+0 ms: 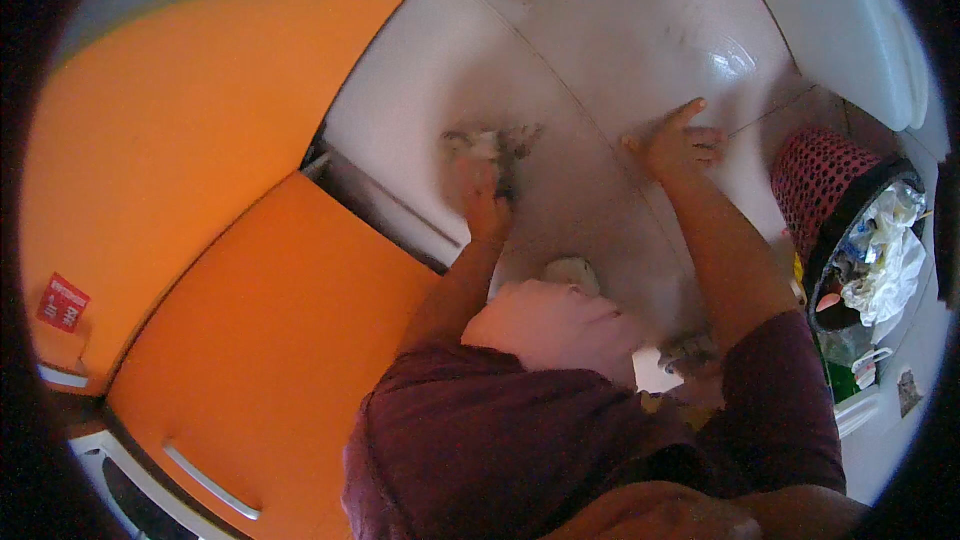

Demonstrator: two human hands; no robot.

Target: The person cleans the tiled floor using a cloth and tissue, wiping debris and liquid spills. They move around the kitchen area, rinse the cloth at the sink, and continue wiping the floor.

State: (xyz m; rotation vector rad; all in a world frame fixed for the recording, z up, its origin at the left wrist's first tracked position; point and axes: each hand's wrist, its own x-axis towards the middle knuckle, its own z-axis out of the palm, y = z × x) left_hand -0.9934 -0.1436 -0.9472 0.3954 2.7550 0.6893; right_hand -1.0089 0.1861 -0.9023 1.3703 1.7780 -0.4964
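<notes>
My left hand (486,199) is low over the light tiled floor (585,22), its fingers on a bunched, dark-and-light cloth (487,141). Motion blur hides how the fingers sit on the cloth. To the right, my right hand (671,142) has its fingers spread and nothing in it. Whether that palm touches the tiles cannot be made out. Pale pink fabric (555,322) shows below the hands, in front of my dark maroon shirt.
Orange cabinet doors (277,300) with metal handles stand close on the left, one bearing a red sticker (64,302). On the right are a perforated pink waste basket (817,187) full of plastic bags and a white plastic container (832,30). A green object (844,379) lies below the basket.
</notes>
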